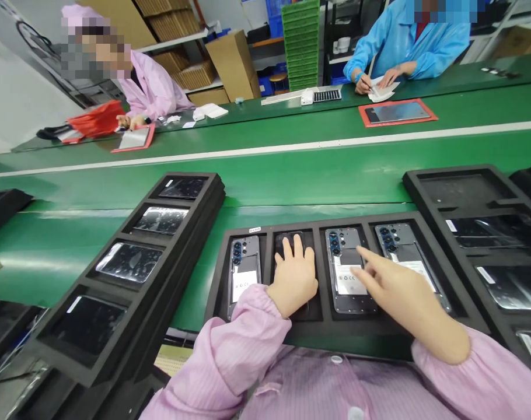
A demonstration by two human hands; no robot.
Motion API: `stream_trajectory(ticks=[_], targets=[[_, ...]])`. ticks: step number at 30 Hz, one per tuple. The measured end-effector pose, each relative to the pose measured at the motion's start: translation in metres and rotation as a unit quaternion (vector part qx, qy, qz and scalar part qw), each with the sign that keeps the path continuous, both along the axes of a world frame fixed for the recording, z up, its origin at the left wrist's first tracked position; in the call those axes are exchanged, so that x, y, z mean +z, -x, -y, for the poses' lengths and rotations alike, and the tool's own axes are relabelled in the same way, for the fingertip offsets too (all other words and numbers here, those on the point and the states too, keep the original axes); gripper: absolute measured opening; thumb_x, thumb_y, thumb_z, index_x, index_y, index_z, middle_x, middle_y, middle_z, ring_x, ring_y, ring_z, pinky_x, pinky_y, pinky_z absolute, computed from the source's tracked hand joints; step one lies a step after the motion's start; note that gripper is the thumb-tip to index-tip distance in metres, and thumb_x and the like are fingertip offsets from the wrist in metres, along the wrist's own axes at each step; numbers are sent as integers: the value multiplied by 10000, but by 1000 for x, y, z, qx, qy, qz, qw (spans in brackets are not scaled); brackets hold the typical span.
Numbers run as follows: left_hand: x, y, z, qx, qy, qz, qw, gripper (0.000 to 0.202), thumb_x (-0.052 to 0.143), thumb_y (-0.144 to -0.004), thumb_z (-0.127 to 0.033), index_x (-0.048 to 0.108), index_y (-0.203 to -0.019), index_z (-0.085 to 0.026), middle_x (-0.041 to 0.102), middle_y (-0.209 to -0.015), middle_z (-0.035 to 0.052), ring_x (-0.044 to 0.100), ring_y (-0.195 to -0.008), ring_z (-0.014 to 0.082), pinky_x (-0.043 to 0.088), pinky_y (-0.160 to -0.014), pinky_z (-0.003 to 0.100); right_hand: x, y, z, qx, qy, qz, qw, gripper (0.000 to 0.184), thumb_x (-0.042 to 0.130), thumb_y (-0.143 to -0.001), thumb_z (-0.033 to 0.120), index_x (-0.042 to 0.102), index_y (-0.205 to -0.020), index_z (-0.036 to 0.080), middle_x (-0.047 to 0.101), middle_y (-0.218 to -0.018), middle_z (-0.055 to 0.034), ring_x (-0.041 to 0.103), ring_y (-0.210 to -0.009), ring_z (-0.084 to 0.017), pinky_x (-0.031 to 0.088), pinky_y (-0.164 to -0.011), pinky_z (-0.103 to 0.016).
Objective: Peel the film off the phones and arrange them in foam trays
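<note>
In front of me lies a black foam tray (321, 274) with four side-by-side compartments. My left hand (294, 274), fingers spread, lies palm down over the second compartment, on a dark flat piece (307, 306) mostly hidden beneath it. A phone body with blue-ringed camera lenses and a white label (244, 283) rests in the first compartment. Similar phone bodies fill the third (341, 251) and the fourth (399, 236). Above these last two hovers my right hand (399, 291), index finger and thumb stretched out, nothing visible in it. Its other fingers are curled and partly hidden.
Stacked foam trays (171, 254) with film-covered screens stand at left; another such tray (434, 214) is at right. Beyond the green belt (292, 181), one person in pink (156, 81) and another in blue (379, 41) work beside red-edged mats (429, 111).
</note>
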State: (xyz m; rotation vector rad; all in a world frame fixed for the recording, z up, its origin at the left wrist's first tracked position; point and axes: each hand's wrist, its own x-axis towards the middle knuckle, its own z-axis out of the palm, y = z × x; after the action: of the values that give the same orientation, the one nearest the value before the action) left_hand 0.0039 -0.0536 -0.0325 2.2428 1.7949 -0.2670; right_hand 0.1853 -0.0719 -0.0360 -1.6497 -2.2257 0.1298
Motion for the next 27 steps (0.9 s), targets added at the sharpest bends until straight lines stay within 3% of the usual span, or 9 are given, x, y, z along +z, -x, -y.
stream_trajectory(ticks=[3, 5, 6, 9, 12, 14, 18, 22, 27], targets=[[14, 15, 0, 65, -16, 24, 997, 391, 472, -679, -93, 537, -1064, -117, 274, -1452, 198, 384, -1261, 365, 455, -896, 448, 0, -41, 13, -78, -33, -74, 994, 436, 318, -907, 488, 629, -994, 194, 649, -610, 12, 583, -438, -153, 402, -398, -254], [20, 37, 2, 141, -30, 43, 989, 340, 413, -722, -112, 550, -1028, -169, 478, -1323, 142, 584, -1054, 296, 486, -832, 421, -3, -66, 24, -139, -60, -73, 986, 449, 323, -899, 524, 624, -959, 196, 634, -603, 0, 568, -441, -164, 416, -423, -275], [19, 50, 4, 174, -30, 61, 982, 342, 386, -747, -133, 543, -1046, -187, 606, -1144, 107, 634, -932, 268, 491, -808, 416, -7, -76, 29, -166, -70, -62, 982, 460, 316, -898, 532, 622, -943, 192, 630, -618, -17, 571, -471, -179, 430, -448, -292], [5, 79, 10, 241, -20, 195, 951, 330, 406, -761, -277, 532, -1053, -189, 632, -732, 20, 638, -695, 212, 513, -662, 331, -24, -93, 39, -198, -92, -23, 976, 472, 300, -907, 510, 608, -963, 158, 638, -798, -110, 605, -699, -261, 478, -614, -384], [-20, 76, 18, 261, -57, 342, 901, 389, 407, -770, -324, 483, -1121, -175, 639, -933, 62, 635, -849, 200, 518, -686, 293, -40, -94, 41, -189, -124, -26, 974, 408, 344, -915, 431, 575, -1052, 124, 606, -987, -168, 572, -920, -315, 448, -783, -465], [-34, 60, 26, 228, -100, 350, 903, 413, 402, -800, -306, 450, -1188, -174, 554, -1201, 120, 555, -1094, 224, 495, -831, 331, -45, -94, 40, -206, -131, -65, 968, 348, 391, -901, 388, 568, -1067, 139, 595, -1022, -155, 561, -961, -301, 448, -810, -457], [-47, 39, 42, 62, -175, 204, 961, 378, 398, -852, -289, 505, -1192, -163, 324, -1430, 174, 246, -1347, 305, 310, -1031, 510, -46, -101, 40, -269, -72, -201, 939, 309, 442, -835, 374, 589, -1023, 177, 600, -1014, -114, 580, -900, -248, 478, -788, -412], [-59, 47, 51, -111, -145, 134, 974, 420, 403, -856, -395, 521, -1212, -204, 468, -1348, 149, 355, -1294, 320, 328, -1001, 572, -50, -109, 43, -299, 2, -241, 923, 361, 440, -803, 417, 611, -1012, 176, 632, -1014, -101, 600, -901, -237, 488, -806, -396], [-55, 50, 50, -105, -178, 199, 958, 442, 425, -856, -332, 430, -1296, -292, 495, -1337, 75, 422, -1254, 290, 320, -1037, 548, -55, -111, 42, -328, 90, -288, 895, 462, 399, -813, 498, 629, -1038, 166, 648, -1041, -103, 609, -944, -244, 510, -793, -380]])
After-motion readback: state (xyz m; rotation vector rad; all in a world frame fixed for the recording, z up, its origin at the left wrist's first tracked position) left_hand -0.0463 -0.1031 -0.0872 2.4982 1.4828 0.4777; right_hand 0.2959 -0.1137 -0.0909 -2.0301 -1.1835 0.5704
